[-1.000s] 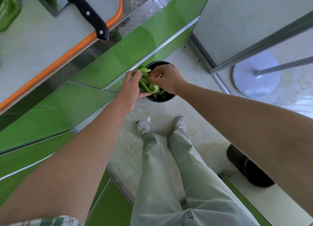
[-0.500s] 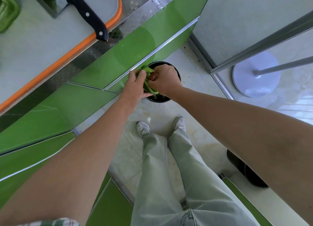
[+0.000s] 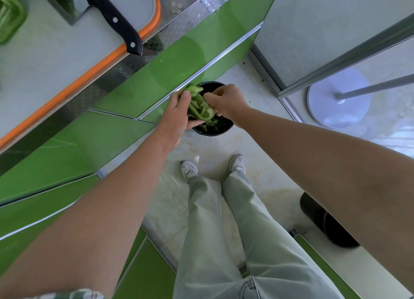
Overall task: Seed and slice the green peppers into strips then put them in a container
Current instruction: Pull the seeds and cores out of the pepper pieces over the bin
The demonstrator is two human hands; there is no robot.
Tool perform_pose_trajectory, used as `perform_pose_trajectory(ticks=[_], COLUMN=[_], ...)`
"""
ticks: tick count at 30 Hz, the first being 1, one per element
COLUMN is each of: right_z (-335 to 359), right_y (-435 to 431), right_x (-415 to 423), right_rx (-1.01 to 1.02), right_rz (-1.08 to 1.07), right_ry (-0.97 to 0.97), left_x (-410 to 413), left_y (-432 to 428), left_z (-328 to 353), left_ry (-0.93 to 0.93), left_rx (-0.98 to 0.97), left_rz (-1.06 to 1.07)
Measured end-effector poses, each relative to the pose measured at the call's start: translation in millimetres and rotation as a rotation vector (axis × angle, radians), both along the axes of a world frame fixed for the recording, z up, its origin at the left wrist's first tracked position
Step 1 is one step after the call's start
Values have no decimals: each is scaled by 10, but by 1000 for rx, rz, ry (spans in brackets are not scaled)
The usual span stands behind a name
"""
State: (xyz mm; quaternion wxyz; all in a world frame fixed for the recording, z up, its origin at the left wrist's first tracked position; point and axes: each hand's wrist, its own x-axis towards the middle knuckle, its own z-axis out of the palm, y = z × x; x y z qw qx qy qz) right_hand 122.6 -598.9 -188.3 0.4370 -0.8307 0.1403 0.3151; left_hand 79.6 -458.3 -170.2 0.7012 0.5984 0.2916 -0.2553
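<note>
Over a black bin point(image 3: 218, 130) on the floor, my left hand point(image 3: 178, 112) holds an opened green pepper point(image 3: 199, 107), thumb along its edge. My right hand point(image 3: 226, 103) is curled against the pepper's inside, fingertips hidden at its flesh. Green scraps lie in the bin below. On the counter at top left a cleaver point(image 3: 112, 16) with a black handle lies on the orange-rimmed cutting board point(image 3: 56, 47). A green pepper piece point(image 3: 10, 20) sits at the board's far left.
Green cabinet fronts point(image 3: 112, 123) run under the steel counter edge. My two feet point(image 3: 212, 166) stand just behind the bin. A second dark bin point(image 3: 324, 220) stands at the right; a white round stand base point(image 3: 338, 101) lies beyond a sliding door track.
Both hands stay over the bin with the pepper. My right hand has shifted a little along the pepper's inside, and the pepper has turned slightly in my left hand.
</note>
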Motion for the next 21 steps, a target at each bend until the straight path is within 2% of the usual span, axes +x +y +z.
perform_pose_trajectory(ticks=[6,8,12,16,21], right_z=[-87,-63,52,27,72], right_y=[-149,-128,-9,108,185], right_x=[-17,-20,-32,-40,-15], right_rx=[-80,-52,3,-172,-265], right_rz=[13,29,208,281,293], right_ry=[-44,-91,-109,-116,-131], left_x=[7,4,0,-12,-29], left_y=[84,65,-5,-49,-31], left_z=[-22,0,49,67,74], left_ry=[15,12,-23,-91,-102], left_rx=[40,51,52,99,118], left_rz=[33,28,0,-77,-80])
